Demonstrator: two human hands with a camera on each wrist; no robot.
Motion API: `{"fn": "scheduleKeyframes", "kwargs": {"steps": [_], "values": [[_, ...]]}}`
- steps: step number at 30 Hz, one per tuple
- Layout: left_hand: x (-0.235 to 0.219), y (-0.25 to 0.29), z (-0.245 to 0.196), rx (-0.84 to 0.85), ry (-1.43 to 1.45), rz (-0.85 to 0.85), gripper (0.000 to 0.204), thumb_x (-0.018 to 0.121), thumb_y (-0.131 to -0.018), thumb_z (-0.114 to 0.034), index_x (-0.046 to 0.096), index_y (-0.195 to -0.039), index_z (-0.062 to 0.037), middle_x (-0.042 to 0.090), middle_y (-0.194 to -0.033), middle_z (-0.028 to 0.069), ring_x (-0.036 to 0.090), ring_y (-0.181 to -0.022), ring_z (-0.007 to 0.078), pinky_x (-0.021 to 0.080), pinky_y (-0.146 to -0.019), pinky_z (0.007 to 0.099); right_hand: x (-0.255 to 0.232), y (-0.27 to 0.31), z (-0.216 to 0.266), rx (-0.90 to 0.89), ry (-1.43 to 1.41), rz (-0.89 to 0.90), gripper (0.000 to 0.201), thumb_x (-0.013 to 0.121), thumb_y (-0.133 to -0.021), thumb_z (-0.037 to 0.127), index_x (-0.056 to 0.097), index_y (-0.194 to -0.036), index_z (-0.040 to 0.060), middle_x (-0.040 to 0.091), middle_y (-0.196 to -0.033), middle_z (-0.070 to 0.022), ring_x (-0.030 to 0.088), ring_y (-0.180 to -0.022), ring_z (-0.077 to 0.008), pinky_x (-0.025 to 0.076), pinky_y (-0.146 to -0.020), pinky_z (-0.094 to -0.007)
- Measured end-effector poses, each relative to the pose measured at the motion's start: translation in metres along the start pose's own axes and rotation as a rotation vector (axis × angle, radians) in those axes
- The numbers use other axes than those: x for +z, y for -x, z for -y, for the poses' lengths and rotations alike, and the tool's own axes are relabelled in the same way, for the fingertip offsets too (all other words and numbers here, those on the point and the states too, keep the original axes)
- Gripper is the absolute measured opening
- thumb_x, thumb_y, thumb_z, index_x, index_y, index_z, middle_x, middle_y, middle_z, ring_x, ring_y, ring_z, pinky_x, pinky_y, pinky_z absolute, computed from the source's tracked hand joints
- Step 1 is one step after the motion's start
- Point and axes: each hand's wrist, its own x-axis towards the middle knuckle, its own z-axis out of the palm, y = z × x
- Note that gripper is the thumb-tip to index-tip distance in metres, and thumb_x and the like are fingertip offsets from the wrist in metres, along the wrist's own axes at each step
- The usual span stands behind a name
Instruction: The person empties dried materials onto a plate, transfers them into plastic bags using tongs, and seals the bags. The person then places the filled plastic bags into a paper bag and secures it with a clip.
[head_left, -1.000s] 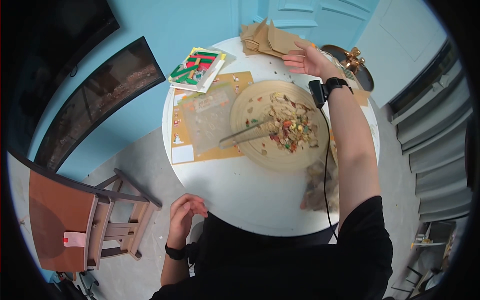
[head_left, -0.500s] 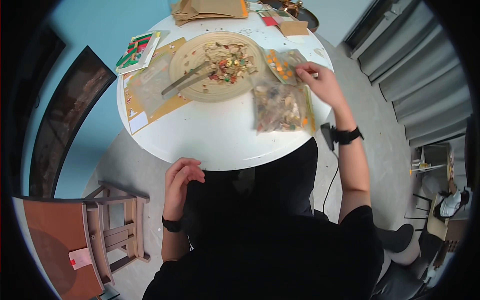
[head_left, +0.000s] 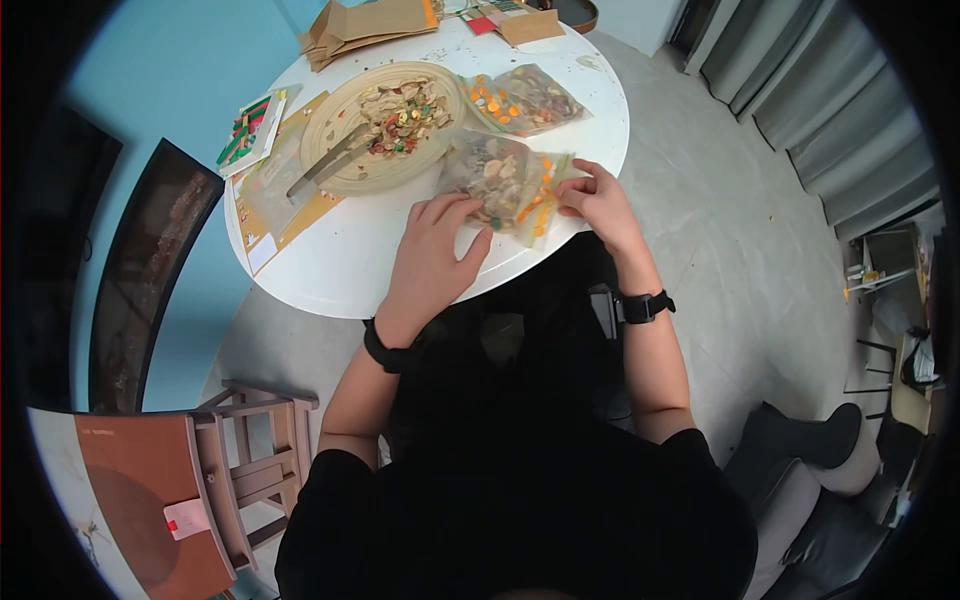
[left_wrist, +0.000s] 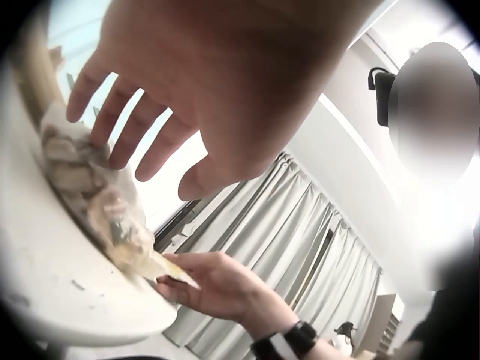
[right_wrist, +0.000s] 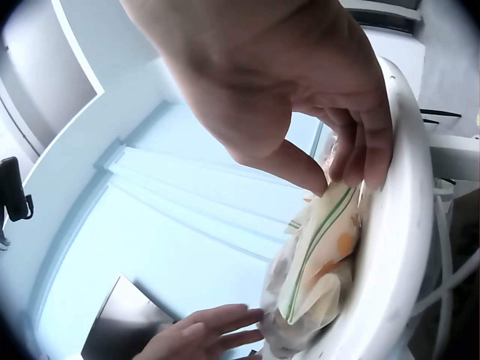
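Left hand [head_left: 430, 250] is now reaching up to the bag [head_left: 490, 170] at the head view's centre; left wrist view: its fingers [left_wrist: 166, 146] are splaying loosely; right wrist view: right hand [right_wrist: 274, 75] is pinching the seal [right_wrist: 322, 229], probably surest on soft, light plastic

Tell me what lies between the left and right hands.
The nearer filled bag lies between the left hand and the right hand, whose fingers pinch its orange-patterned edge. The head view shows this.
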Motion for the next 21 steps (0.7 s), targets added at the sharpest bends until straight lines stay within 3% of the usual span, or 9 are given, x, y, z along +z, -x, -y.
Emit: {"fn": "scheduleKeyframes", "kwargs": {"steps": [4, 5, 8, 13, 15, 18, 21], "values": [[0.018, 0.004, -0.003, -0.058, -0.037, 0.021, 0.038, 0.073, -0.089, -0.020, 0.068, -0.122, -0.0031, 0.061, -0.121, 0.0137, 0.056, -0.110, 0.0365, 0.047, -0.100, 0.0430, 0.027, 0.036, -0.007, 0.033, -0.544, -0.128, 0.054, 0.067, -0.092, 0.000, 0.036, -0.135, -0.0094, 0.064, -0.108, -0.0160, 0.072, -0.091, -0.0249, 0.063, -0.084, -0.0343], [0.020, 0.005, -0.004, -0.067, -0.040, 0.020, 0.037, 0.073, -0.089, -0.020, 0.068, -0.122, -0.0030, 0.061, -0.119, 0.0137, 0.057, -0.109, 0.0362, 0.047, -0.099, 0.0430, 0.033, 0.043, -0.009, 0.059, -0.510, -0.170, 0.045, 0.065, -0.095, 0.004, 0.043, -0.132, -0.0080, 0.066, -0.105, -0.0158, 0.072, -0.087, -0.0236, 0.063, -0.079, -0.0328], [0.023, 0.010, -0.004, -0.075, -0.027, 0.011, 0.036, 0.073, -0.089, -0.021, 0.069, -0.120, -0.0027, 0.062, -0.118, 0.0140, 0.057, -0.108, 0.0352, 0.048, -0.097, 0.0426, 0.027, 0.055, -0.008, 0.140, -0.361, -0.023, 0.027, 0.061, -0.100, 0.010, 0.055, -0.119, -0.0071, 0.068, -0.096, -0.0134, 0.073, -0.080, -0.0204, 0.064, -0.072, -0.0308], [0.019, 0.016, -0.007, -0.086, 0.010, 0.011, 0.030, 0.074, -0.089, -0.021, 0.070, -0.113, -0.0018, 0.063, -0.114, 0.0141, 0.058, -0.106, 0.0339, 0.049, -0.094, 0.0415, 0.018, 0.054, -0.006, 0.216, -0.282, 0.147, 0.019, 0.061, -0.102, 0.014, 0.064, -0.105, -0.0037, 0.070, -0.087, -0.0090, 0.071, -0.076, -0.0155, 0.061, -0.069, -0.0277], [0.015, 0.015, -0.011, -0.074, 0.002, 0.003, 0.028, 0.074, -0.090, -0.021, 0.071, -0.110, -0.0010, 0.066, -0.108, 0.0137, 0.061, -0.100, 0.0329, 0.051, -0.090, 0.0403, 0.020, 0.062, -0.001, 0.109, -0.231, 0.130, 0.018, 0.061, -0.102, 0.015, 0.065, -0.102, -0.0019, 0.070, -0.086, -0.0066, 0.069, -0.076, -0.0130, 0.058, -0.070, -0.0263], [0.001, 0.010, -0.030, -0.152, 0.207, 0.037, 0.023, 0.073, -0.093, -0.021, 0.070, -0.105, -0.0011, 0.070, -0.091, 0.0092, 0.064, -0.083, 0.0227, 0.052, -0.077, 0.0344, 0.024, 0.085, 0.013, -0.095, -0.174, 0.181, 0.015, 0.062, -0.103, 0.015, 0.065, -0.100, 0.0000, 0.069, -0.086, -0.0035, 0.066, -0.077, -0.0100, 0.053, -0.073, -0.0249], [-0.018, 0.008, -0.064, -0.212, 0.573, 0.124, 0.020, 0.069, -0.099, -0.023, 0.068, -0.100, -0.0027, 0.070, -0.079, 0.0035, 0.060, -0.066, 0.0104, 0.048, -0.062, 0.0265, 0.029, 0.117, 0.038, -0.229, -0.079, 0.280, 0.009, 0.065, -0.100, 0.009, 0.065, -0.097, 0.0005, 0.068, -0.084, -0.0031, 0.064, -0.079, -0.0096, 0.050, -0.077, -0.0250]]}}
